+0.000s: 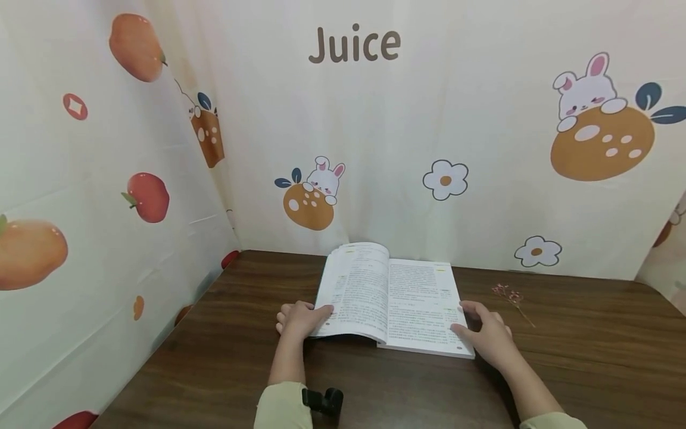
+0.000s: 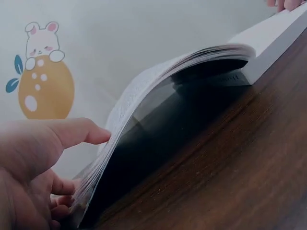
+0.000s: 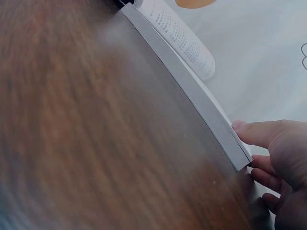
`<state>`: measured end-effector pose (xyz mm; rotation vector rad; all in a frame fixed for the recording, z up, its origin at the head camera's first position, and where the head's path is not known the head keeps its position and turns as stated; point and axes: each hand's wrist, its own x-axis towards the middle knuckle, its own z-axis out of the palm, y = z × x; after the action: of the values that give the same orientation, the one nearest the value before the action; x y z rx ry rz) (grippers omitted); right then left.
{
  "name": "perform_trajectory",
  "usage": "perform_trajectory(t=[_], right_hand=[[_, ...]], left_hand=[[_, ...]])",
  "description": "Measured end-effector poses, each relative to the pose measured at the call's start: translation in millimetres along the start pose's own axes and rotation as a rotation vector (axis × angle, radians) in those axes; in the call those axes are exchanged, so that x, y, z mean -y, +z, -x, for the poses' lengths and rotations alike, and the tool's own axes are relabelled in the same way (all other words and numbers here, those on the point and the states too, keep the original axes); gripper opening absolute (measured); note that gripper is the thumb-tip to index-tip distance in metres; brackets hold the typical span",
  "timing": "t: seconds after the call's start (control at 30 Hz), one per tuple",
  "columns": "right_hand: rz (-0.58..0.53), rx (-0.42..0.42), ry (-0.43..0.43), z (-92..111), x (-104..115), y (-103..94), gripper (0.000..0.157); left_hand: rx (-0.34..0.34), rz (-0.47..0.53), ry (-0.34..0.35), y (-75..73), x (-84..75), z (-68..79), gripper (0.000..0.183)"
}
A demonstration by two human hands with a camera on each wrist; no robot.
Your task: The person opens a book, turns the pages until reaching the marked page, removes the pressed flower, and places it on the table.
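An open book [image 1: 415, 304] with printed pages lies on the table, its left part bowed up off the wood. At its left edge my left hand [image 1: 302, 319] holds the curved pages, thumb on top and the other fingers curled at the outer side. In the left wrist view that hand [image 2: 36, 163] grips the sloping page stack, and a dark hollow shows under the book's cover [image 2: 158, 124]. My right hand [image 1: 490, 336] holds the thick right part by its outer edge. In the right wrist view the thumb rests on the top page and the fingers [image 3: 266, 179] lie against the side.
A small sprig of dried pink flowers [image 1: 509, 295] lies on the dark wooden table [image 1: 589, 351], right of the book. A printed curtain [image 1: 396, 119] hangs behind the table and along its left side. A black strap mount [image 1: 324, 402] sits at the left sleeve.
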<state>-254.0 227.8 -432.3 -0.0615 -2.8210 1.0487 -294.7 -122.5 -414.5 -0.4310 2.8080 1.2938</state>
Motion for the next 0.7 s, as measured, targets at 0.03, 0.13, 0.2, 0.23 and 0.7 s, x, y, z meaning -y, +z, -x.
perform_trajectory(t=[0.03,0.13,0.2,0.23,0.7], right_hand=[[-0.003,0.003,0.002,0.1,0.2,-0.1,0.068],[-0.007,0.002,0.011,0.2,0.1,-0.1,0.068],[-0.009,0.002,0.013,0.1,0.1,-0.4,0.068],[-0.01,0.002,0.014,0.1,0.0,-0.4,0.068],[-0.021,0.004,0.01,-0.5,-0.9,0.3,0.069]], left_hand=[[0.005,0.001,-0.001,-0.9,-0.2,0.0,0.061],[0.033,0.013,-0.002,-2.3,-2.2,1.1,0.064],[0.058,0.04,0.006,-2.1,-4.7,1.5,0.067],[0.075,0.061,0.019,-2.1,-6.4,1.7,0.068],[0.342,0.582,0.141,4.4,-24.7,9.9,0.083]])
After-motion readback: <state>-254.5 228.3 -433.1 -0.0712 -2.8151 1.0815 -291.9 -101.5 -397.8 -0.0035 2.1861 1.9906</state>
